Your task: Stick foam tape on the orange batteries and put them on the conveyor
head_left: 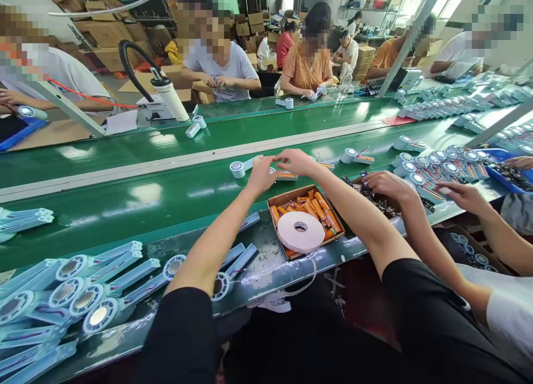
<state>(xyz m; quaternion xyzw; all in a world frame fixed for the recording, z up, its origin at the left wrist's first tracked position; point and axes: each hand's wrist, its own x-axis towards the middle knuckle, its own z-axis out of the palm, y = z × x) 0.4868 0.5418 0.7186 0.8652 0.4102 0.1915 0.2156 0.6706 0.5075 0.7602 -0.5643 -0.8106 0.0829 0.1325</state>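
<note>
My left hand [262,174] and my right hand [296,162] meet over the near side of the green belt, fingers bent toward each other in a pinch. Whatever lies between the fingertips is too small or hidden to make out. Just beneath them is a light-blue fan housing with an orange battery [287,177], partly covered by my hands. To the left lies another light-blue fan housing [237,170]. Below my wrists, a cardboard box [273,224] holds orange cylindrical batteries [320,202]. A roll of white tape [287,228] rests on top, its loose end hanging over the table edge.
Several light-blue fan housings [100,314] are piled at the left on the bench edge. At the right, a co-worker's hand [387,185] is over dark small parts, beside rows of wired housings [449,167]. Across the green belt [137,198], people sit near a white fume-extractor nozzle [172,100].
</note>
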